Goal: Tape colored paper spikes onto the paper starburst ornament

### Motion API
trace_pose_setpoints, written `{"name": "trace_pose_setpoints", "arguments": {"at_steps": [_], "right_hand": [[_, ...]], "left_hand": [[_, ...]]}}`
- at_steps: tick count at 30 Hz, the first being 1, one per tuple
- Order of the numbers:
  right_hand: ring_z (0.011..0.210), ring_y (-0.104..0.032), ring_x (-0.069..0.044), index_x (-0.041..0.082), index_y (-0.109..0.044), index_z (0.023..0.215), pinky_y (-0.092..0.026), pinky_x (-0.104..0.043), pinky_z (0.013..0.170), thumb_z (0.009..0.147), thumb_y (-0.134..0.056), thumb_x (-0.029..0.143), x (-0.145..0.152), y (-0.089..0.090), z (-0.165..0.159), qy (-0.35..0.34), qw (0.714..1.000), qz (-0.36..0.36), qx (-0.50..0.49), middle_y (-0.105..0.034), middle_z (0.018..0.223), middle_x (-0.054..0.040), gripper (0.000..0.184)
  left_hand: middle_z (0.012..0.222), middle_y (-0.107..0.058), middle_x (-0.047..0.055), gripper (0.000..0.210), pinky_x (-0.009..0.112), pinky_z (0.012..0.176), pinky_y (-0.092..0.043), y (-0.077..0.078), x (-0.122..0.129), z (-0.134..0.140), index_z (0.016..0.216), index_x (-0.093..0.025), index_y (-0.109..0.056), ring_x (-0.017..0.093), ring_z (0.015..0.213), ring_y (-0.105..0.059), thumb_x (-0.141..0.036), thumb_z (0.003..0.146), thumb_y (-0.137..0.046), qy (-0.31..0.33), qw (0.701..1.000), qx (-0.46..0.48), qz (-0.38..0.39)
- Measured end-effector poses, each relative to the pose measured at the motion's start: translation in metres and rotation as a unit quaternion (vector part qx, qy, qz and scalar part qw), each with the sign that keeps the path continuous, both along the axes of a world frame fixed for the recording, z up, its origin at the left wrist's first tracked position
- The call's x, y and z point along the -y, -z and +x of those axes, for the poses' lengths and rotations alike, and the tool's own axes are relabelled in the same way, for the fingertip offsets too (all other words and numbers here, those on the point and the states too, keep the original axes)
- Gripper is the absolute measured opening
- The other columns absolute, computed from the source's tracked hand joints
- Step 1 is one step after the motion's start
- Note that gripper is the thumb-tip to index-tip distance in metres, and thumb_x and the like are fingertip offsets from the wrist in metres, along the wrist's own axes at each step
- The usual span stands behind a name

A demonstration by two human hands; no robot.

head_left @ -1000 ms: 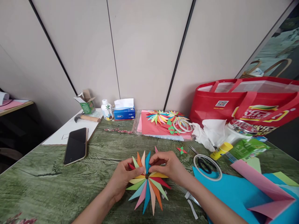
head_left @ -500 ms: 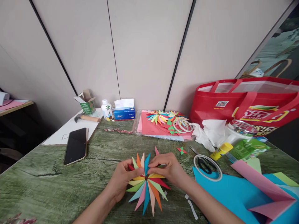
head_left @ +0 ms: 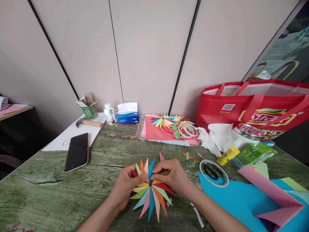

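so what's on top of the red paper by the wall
Two paper stars, white tape rings and red-green pieces. Whatever they cover on the red paper can't be seen.

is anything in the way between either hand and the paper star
Nothing visible: the left hand and right hand both grip the paper star directly. The scissors and glue stick lie apart, to the right.

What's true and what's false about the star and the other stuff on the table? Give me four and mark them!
1. The left hand and right hand both hold the paper star. True.
2. The phone lies on the red bag. False: it lies partly on a white sheet.
3. The hammer lies near the green box. True.
4. The scissors are in the tissue box. False: their handles show inside a tape ring.
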State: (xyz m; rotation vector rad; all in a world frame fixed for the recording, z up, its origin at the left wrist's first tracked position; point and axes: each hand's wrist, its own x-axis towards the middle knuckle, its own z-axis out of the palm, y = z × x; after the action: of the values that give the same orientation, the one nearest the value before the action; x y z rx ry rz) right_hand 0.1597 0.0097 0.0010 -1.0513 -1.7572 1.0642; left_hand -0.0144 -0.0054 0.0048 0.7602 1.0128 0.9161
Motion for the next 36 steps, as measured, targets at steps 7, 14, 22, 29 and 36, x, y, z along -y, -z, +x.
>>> {"name": "trace_pose_setpoints", "arguments": {"at_steps": [7,14,22,29,36], "right_hand": [[0.054,-0.059,-0.014,0.013,-0.062,0.056,-0.044,-0.023,0.051,0.055,-0.075,0.037,0.002,-0.005,-0.004,0.023,0.990,-0.133,-0.047,-0.066,0.059,-0.0030,0.027],[0.053,-0.058,-0.014,0.013,-0.058,0.053,-0.042,-0.023,0.050,0.052,-0.077,0.034,0.002,0.001,-0.008,0.040,0.983,-0.162,-0.079,-0.064,0.057,-0.0027,0.028],[0.054,-0.054,-0.010,0.017,-0.050,0.101,-0.041,-0.021,0.055,0.057,-0.073,0.016,0.000,-0.007,-0.002,-0.012,0.981,-0.181,-0.072,-0.056,0.057,0.0072,0.049],[0.058,-0.052,-0.009,0.017,-0.054,0.091,-0.040,-0.020,0.058,0.066,-0.068,0.016,0.001,-0.008,-0.001,-0.066,0.989,-0.119,-0.059,-0.053,0.061,0.0065,0.029],[0.056,-0.051,-0.008,0.018,-0.051,0.087,-0.039,-0.019,0.056,0.063,-0.072,0.020,-0.001,-0.005,0.002,-0.085,0.980,-0.152,-0.091,-0.056,0.062,0.0058,0.032]], "left_hand": [[0.060,-0.067,0.002,0.026,0.023,0.053,-0.042,0.006,0.001,0.000,0.066,-0.014,-0.062,0.014,0.054,-0.060,-0.028,0.052,-0.080,-0.022,1.000,-0.003,0.016],[0.059,-0.066,0.001,0.029,0.023,0.052,-0.043,0.009,0.001,0.000,0.064,-0.014,-0.062,0.014,0.052,-0.059,-0.029,0.049,-0.081,-0.035,0.999,0.003,0.007],[0.060,-0.067,0.002,0.028,0.023,0.053,-0.042,0.005,0.000,0.001,0.066,-0.014,-0.062,0.013,0.053,-0.059,-0.029,0.050,-0.080,-0.010,1.000,0.016,0.012],[0.058,-0.065,0.001,0.028,0.023,0.052,-0.042,0.005,0.001,0.001,0.065,-0.014,-0.061,0.014,0.052,-0.059,-0.028,0.051,-0.080,-0.010,1.000,0.018,0.008],[0.060,-0.067,0.002,0.024,0.023,0.053,-0.042,0.003,0.001,0.000,0.066,-0.014,-0.063,0.013,0.052,-0.059,-0.026,0.053,-0.079,-0.005,0.999,0.034,-0.001]]}}
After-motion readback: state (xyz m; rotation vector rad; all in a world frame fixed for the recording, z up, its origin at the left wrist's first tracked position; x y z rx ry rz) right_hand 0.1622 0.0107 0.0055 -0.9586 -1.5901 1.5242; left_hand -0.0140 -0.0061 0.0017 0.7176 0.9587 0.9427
